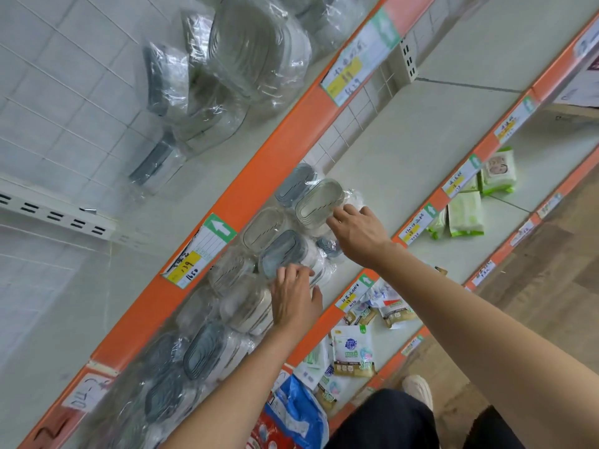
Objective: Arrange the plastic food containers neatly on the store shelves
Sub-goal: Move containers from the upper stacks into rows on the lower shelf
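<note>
Left hand (293, 299) rests on a wrapped grey-lid tub (281, 254), fingers spread flat, likely steadying the row; right hand (356, 231) touches a clear-lid tub (319, 200) with loosely curled fingertips, probably nudging it square; more packs (246, 59) sit on the shelf (421, 150) above

1. Bare shelf (421, 131) right of my hands: open passage.
2. Wrapped containers (282, 251) packed edge to edge block my fingers' (293, 273) way left.
3. Orange shelf lip (259, 176) overhangs, capping headroom.
</note>
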The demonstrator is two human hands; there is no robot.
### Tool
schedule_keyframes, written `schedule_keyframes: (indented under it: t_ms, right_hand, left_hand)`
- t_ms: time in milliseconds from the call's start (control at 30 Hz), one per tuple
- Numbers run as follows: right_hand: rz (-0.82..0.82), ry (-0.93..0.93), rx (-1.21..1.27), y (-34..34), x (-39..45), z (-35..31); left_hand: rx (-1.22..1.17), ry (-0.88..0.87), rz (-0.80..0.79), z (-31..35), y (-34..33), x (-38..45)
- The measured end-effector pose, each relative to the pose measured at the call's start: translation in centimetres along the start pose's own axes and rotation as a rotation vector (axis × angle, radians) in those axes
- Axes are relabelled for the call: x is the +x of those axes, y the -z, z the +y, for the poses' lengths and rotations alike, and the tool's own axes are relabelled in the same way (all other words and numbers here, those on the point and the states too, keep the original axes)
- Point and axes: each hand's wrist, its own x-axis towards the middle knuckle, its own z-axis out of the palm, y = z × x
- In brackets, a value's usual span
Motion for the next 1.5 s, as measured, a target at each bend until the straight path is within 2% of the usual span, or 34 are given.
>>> schedule_keyframes:
  t_ms: [200,433,633,800,867,1033,1200,1267,1367,1500]
  right_hand:
    - [-0.056,0.002,-0.076,5.8,-3.8,2.0]
    - [-0.026,0.037,-0.198,14.7,-6.9,4.7]
    - [0.053,0.093,-0.287,22.2,-7.5,4.7]
    - [0.101,0.168,-0.338,26.9,-5.2,2.7]
    - [0.115,0.2,-0.358,27.9,-3.5,1.3]
    - [0.125,0.251,-0.339,29.5,1.9,-1.8]
    - [0.115,0.174,-0.302,30.6,7.4,-3.2]
    - [0.11,0.146,-0.308,30.7,9.2,-3.4]
    - [0.054,0.052,-0.307,30.0,11.1,-3.8]
    - [0.042,-0.05,-0.391,27.3,12.3,-4.8]
  left_hand:
    - [-0.017,-0.116,-0.025,4.4,3.7,-0.2]
    - [-0.13,-0.228,0.07,11.0,9.0,0.8]
    - [-0.325,-0.309,0.365,13.7,15.1,1.2]
    - [-0.399,-0.296,0.591,12.3,19.9,1.5]
    - [-0.421,-0.261,0.645,10.7,21.5,1.9]
    - [-0.397,-0.148,0.663,5.4,24.6,4.7]
    - [-0.432,0.013,0.715,-0.1,26.9,9.3]
    - [-0.449,0.18,0.643,-2.0,27.8,12.2]
    - [-0.574,0.48,0.401,-4.0,28.6,16.1]
    - [-0.873,0.666,0.22,-5.2,28.6,19.7]
